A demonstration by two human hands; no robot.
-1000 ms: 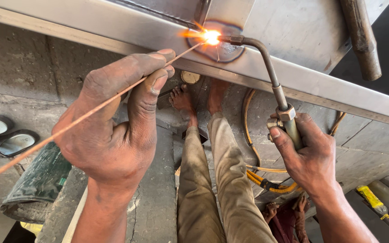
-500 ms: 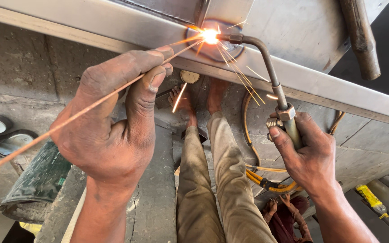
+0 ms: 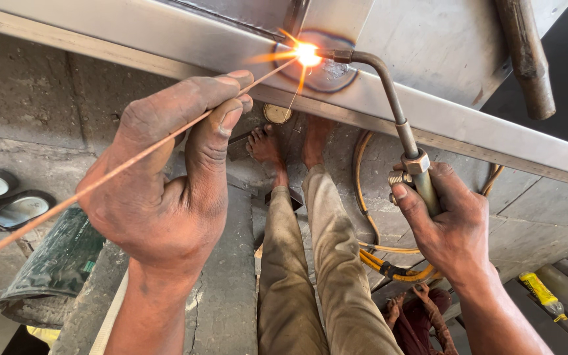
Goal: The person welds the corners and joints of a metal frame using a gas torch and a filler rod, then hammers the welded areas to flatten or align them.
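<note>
With the left hand (image 3: 165,197) pinching the rod (image 3: 100,176) and the right hand (image 3: 451,223) gripping the torch (image 3: 402,125), lingering flame (image 3: 307,54) could burn through the metal bar (image 3: 165,39).

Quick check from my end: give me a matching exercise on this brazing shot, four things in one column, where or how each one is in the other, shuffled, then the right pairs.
Things:
1. filler rod
2. torch
3. yellow hose
4. sandals

Places or states:
A. looped on the floor below the steel frame
B. lying at the far left on the concrete
C. pinched in the left hand, tip at the flame
D. gripped in the right hand, curved neck pointing at the joint

Pairs: 1-C, 2-D, 3-A, 4-B
</note>
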